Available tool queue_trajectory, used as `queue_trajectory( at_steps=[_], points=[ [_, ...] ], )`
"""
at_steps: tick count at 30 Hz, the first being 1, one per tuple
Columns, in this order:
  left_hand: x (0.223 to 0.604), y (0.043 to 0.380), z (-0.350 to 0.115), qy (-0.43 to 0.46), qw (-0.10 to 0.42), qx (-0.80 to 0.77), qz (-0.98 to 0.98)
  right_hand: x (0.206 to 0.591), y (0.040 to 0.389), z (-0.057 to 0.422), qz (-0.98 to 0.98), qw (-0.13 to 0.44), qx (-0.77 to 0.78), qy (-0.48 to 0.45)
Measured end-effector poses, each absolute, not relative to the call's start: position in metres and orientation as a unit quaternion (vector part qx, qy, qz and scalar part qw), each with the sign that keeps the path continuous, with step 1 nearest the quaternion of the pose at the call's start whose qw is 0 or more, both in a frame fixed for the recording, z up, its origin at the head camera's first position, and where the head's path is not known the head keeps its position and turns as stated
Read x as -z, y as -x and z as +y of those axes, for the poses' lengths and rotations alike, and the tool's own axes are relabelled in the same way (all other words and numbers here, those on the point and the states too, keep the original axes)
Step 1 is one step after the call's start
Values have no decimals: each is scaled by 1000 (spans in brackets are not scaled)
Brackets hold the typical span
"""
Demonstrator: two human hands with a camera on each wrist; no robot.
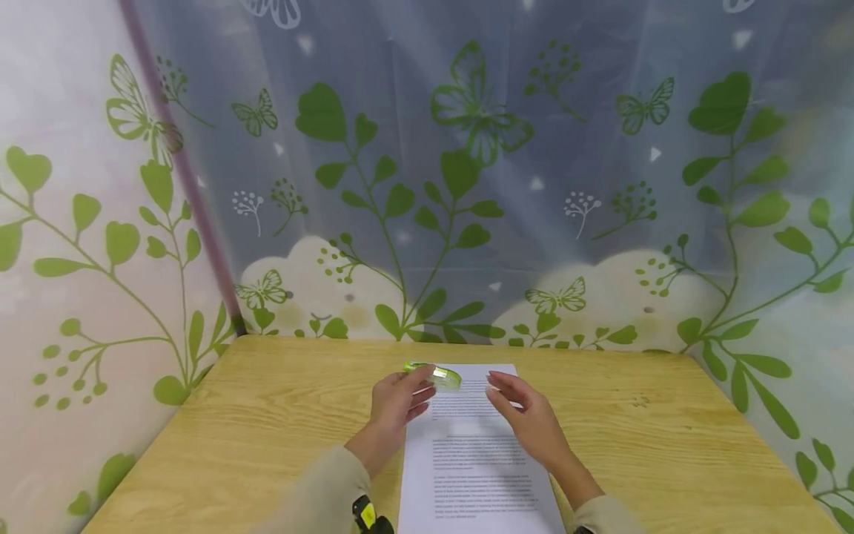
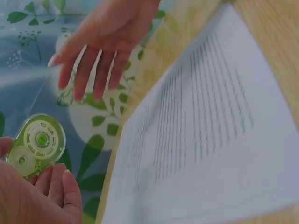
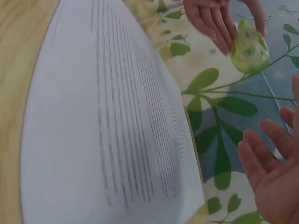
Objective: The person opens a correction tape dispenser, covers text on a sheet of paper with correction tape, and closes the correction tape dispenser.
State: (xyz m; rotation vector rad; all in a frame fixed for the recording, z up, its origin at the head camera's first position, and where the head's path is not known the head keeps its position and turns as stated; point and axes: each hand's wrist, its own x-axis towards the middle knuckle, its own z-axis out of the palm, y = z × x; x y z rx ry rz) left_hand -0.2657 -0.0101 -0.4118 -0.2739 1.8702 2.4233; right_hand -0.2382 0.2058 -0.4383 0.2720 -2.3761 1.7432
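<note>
A green, see-through correction tape dispenser (image 1: 447, 377) is pinched in my left hand (image 1: 394, 400), above the far end of a printed sheet (image 1: 460, 426). Two round reels show through the dispenser's case (image 2: 41, 139) in the left wrist view. Across from it, my right hand (image 1: 534, 423) hovers over the sheet's right side, fingers extended and loosely bent, thumb apart from the forefinger. A thin pale line (image 2: 39, 93) runs from the dispenser towards the right thumb in the left wrist view. The right hand's fingers (image 3: 268, 149) look spread in the right wrist view.
The sheet lies lengthwise on a light wooden table (image 1: 300, 400). A curtain (image 1: 414, 185) with green leaves and butterflies hangs behind the table's far edge and along both sides. A dark and yellow wrist device (image 1: 365, 513) sits at the left sleeve.
</note>
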Motion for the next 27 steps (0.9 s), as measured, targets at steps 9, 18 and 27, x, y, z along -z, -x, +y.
queue_trajectory(
  at_steps=[9, 18, 27],
  points=[
    [411, 284, -45, 101, -31, -727, 679, 429, 239, 239, -892, 76, -436, -96],
    [417, 290, -77, 57, -51, -559, 825, 421, 239, 269, -925, 88, -346, -134],
    [418, 290, -81, -19, -18, -327, 945, 423, 240, 287, -945, 52, -303, -113]
  ],
)
